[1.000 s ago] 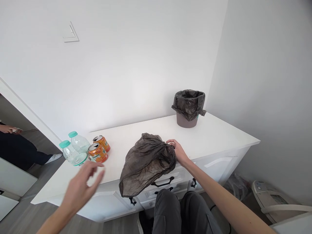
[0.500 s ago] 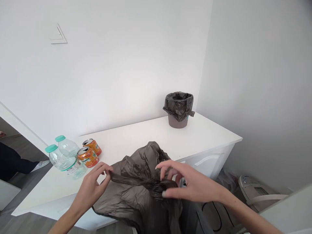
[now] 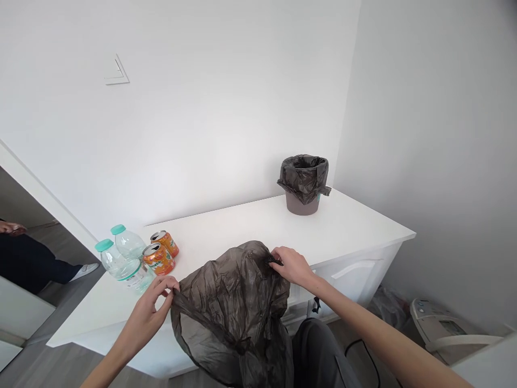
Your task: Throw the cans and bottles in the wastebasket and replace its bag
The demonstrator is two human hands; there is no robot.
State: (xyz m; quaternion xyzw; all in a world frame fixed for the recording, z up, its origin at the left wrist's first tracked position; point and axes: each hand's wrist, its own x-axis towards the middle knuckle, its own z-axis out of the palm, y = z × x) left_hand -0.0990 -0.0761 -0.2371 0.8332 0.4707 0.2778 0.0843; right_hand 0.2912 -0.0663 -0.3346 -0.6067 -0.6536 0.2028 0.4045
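Note:
A dark, see-through plastic garbage bag (image 3: pixel 238 302) hangs spread between my hands, over the front edge of the white cabinet top. My left hand (image 3: pixel 151 307) pinches the bag's left edge, thumb against fingers. At the bag's upper right, my right hand (image 3: pixel 293 265) is closed on a gathered bit of the plastic. Beyond my left hand stand two orange soda cans, the nearer can (image 3: pixel 159 260) and the farther can (image 3: pixel 166 242). Left of them are two clear plastic bottles with teal caps, the front bottle (image 3: pixel 121 267) and the rear bottle (image 3: pixel 128 242).
A small brown bin (image 3: pixel 302 202) lined with a dark bag stands at the back right of the cabinet top (image 3: pixel 226 226). On the floor at right is a beige appliance (image 3: pixel 440 328). A person's leg (image 3: pixel 36 261) shows at far left, beyond the wall's edge.
My right hand has moved up along the bag and closed on its upper right part. The bag is spread wider. My left hand keeps its pinch; the view has shifted slightly.

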